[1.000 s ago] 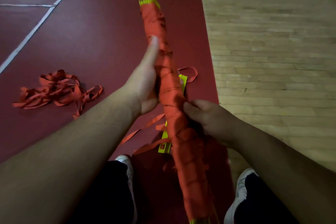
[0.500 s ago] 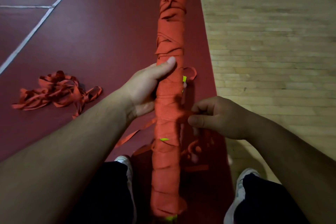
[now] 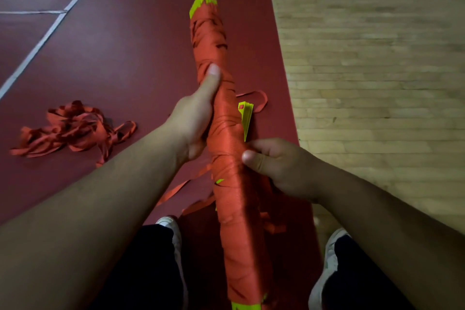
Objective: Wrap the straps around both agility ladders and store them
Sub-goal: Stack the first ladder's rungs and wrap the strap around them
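I hold the wrapped ladder [image 3: 226,133] slanted above the red mat [image 3: 125,58]. My left hand [image 3: 193,121] grips its middle, thumb laid along it. My right hand [image 3: 279,166] pinches its right edge between thumb and curled fingers. The other ladder [image 3: 245,116] lies on the mat beneath, and loose straps [image 3: 73,131] lie heaped to the left.

Dark trousers [image 3: 141,272], white sneakers [image 3: 324,262]
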